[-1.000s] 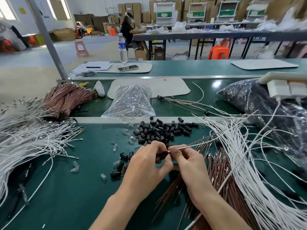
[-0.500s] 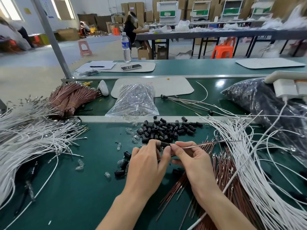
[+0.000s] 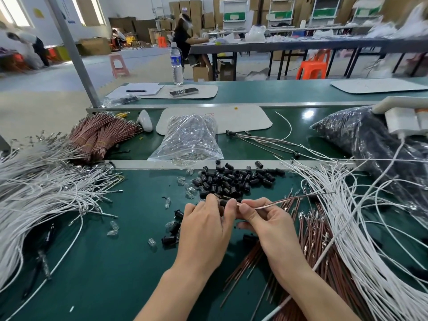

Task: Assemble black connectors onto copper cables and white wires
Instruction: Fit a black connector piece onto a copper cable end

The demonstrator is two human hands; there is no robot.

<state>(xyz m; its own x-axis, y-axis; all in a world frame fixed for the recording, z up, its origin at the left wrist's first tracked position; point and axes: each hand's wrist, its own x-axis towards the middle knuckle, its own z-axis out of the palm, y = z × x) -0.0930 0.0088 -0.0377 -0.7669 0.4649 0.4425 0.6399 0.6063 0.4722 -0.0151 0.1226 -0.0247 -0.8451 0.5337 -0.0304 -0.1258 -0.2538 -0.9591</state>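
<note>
Hands now nearer 12 o'clock, left hand pinches a small black cylindrical plastic connector, right hand a thin copper-coloured cable meeting it; few finished black-capped cables at 1 o'clock, heaps seemingly waiting.

Curled left hand beside right hand
</note>
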